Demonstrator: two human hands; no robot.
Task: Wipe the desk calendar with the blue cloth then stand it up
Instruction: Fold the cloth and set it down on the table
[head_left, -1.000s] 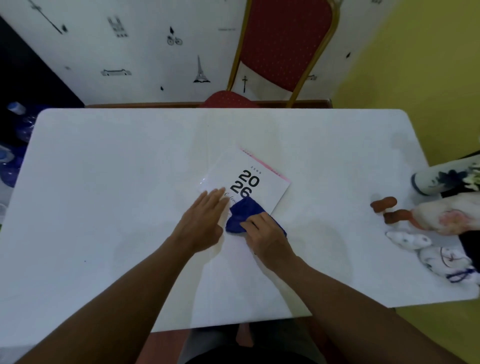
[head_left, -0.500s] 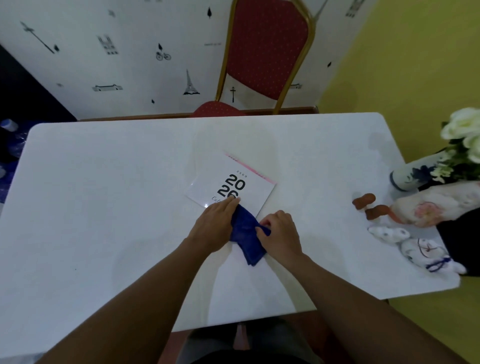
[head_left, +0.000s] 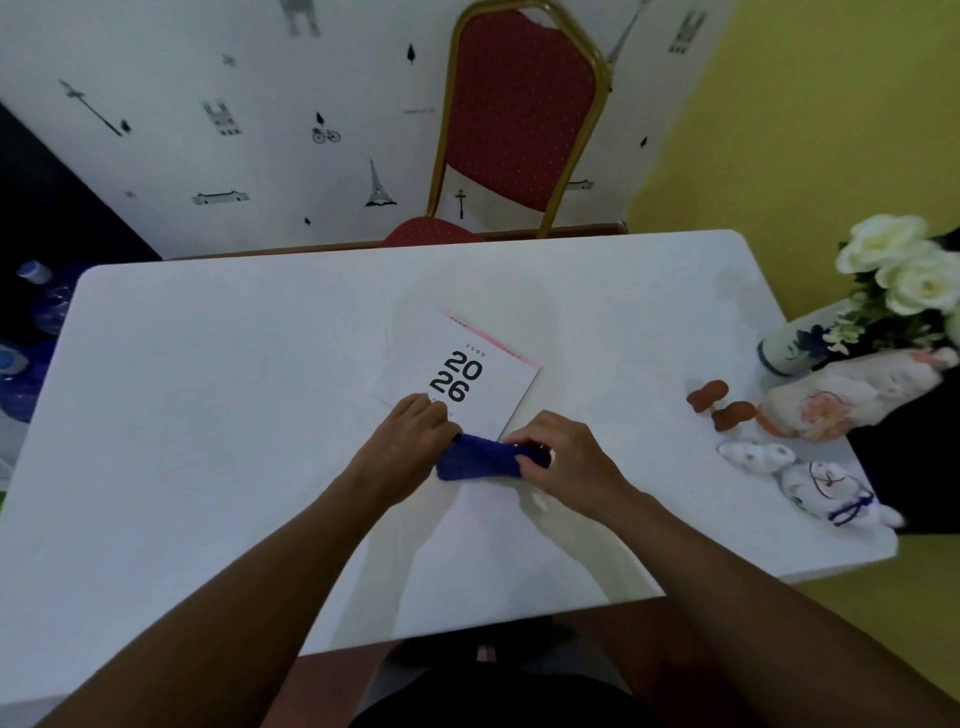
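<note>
Blue cloth (head_left: 480, 460) pinched between both hands, calendar (head_left: 460, 376) just beyond

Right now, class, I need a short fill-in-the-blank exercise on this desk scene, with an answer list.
1. The desk calendar lies ____ on the white table.
2. The large digits printed on the calendar read ____.
3. The left hand and right hand hold a cloth coloured ____.
4. The chair behind the table has a back coloured ____.

Missing words: flat; 2026; blue; red

Both hands (head_left: 415, 447) (head_left: 566, 457) close together, gripping.
</note>
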